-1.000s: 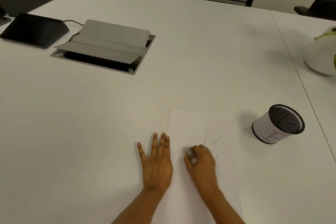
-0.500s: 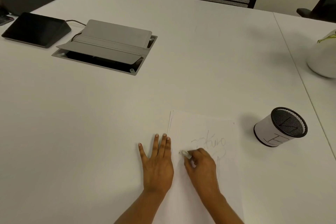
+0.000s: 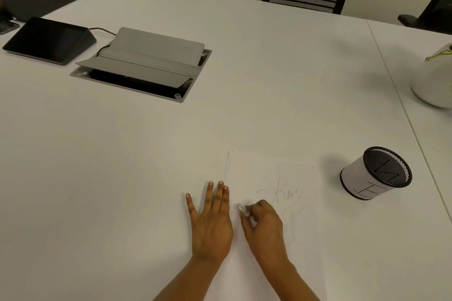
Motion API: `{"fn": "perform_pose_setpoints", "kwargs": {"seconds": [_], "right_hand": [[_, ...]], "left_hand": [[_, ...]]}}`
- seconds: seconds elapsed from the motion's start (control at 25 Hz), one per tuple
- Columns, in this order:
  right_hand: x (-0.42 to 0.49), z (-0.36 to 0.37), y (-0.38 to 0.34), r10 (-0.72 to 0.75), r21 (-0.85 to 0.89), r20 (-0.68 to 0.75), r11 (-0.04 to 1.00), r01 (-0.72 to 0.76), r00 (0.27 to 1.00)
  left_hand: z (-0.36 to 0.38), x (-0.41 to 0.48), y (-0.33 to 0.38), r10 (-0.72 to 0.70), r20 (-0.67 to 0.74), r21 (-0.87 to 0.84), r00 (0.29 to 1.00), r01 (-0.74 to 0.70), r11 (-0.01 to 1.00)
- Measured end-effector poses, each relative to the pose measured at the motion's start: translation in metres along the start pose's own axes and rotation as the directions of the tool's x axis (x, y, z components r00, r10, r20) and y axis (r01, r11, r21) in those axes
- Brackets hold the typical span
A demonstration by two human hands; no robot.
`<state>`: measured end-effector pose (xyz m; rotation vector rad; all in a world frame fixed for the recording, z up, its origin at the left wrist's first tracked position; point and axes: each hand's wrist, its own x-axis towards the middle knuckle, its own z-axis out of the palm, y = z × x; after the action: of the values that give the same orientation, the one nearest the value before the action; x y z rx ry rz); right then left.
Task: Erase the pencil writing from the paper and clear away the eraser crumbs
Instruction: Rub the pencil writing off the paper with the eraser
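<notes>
While the left hand [image 3: 211, 225] lies flat, fingers spread, at the left edge of the paper [image 3: 269, 171], I read the right hand [image 3: 265, 230] pinching what appears to be the eraser [image 3: 242, 209] against the sheet, just left of the pencil writing [image 3: 286, 194].

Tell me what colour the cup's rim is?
Black. The pen cup has a black mesh rim above a white wrap, seen in the head view.

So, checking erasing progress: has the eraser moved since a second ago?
Yes: the eraser slid left, away from the pencil writing, toward the left edge of the paper.
</notes>
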<state>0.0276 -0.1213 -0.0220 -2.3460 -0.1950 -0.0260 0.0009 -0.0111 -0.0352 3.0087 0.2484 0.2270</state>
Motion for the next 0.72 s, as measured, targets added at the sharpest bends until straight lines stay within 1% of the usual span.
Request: {"fn": "perform_pose_setpoints", "kwargs": {"seconds": [0.08,0.24,0.36,0.44,0.52,0.6,0.64,0.72], "right_hand": [[0.008,-0.003,0.004,-0.021,-0.019,0.002,1.000,0.021,1.000],[0.048,-0.022,0.013,0.118,-0.033,-0.080,0.992,-0.121,0.990],[0.052,-0.022,0.012,0.176,-0.031,-0.121,0.983,-0.181,0.977],[0.042,-0.015,0.006,0.141,-0.033,-0.078,0.989,-0.144,0.987],[0.027,-0.004,0.001,0.052,-0.063,0.014,0.997,-0.051,0.999],[0.024,-0.001,0.001,-0.008,-0.078,0.066,0.997,0.013,0.998],[0.030,-0.003,0.003,-0.011,-0.083,0.068,0.996,0.016,0.998],[0.044,-0.010,0.008,0.033,-0.074,0.026,0.997,-0.031,0.999]], "left_hand": [[0.000,-0.001,-0.001,0.009,-0.021,-0.004,1.000,-0.009,1.000],[0.001,-0.002,-0.002,0.006,-0.035,0.019,0.999,-0.005,1.000],[0.001,-0.002,-0.001,0.011,-0.033,0.041,0.999,-0.010,0.999],[0.000,-0.002,-0.001,0.001,-0.039,0.036,0.999,0.000,0.999],[0.001,-0.001,-0.001,0.008,-0.042,0.039,0.999,-0.007,0.999],[-0.001,-0.001,0.000,0.004,-0.023,0.035,1.000,-0.003,0.999],[-0.001,0.000,0.000,0.003,-0.018,0.031,1.000,-0.002,1.000],[-0.001,-0.001,-0.001,0.001,-0.006,0.029,1.000,-0.001,1.000]]}}
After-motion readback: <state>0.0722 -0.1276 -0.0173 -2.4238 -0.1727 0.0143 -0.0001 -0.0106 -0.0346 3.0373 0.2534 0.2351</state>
